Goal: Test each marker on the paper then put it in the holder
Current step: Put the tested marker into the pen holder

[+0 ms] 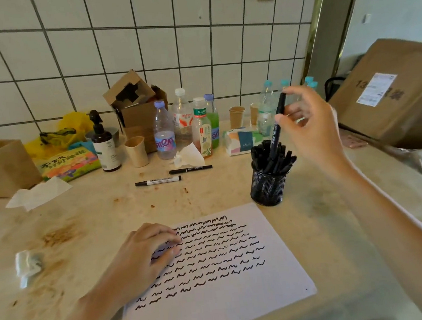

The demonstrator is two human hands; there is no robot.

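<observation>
Now my left hand [147,254] rests with loose fingers on the paper [218,277]; two markers [158,181] wait on the worktop [85,216]. My right hand [308,125] pinches a black marker [277,128] over the crowded mesh holder [269,187]. I fear it jams, tipping the holder.
</observation>
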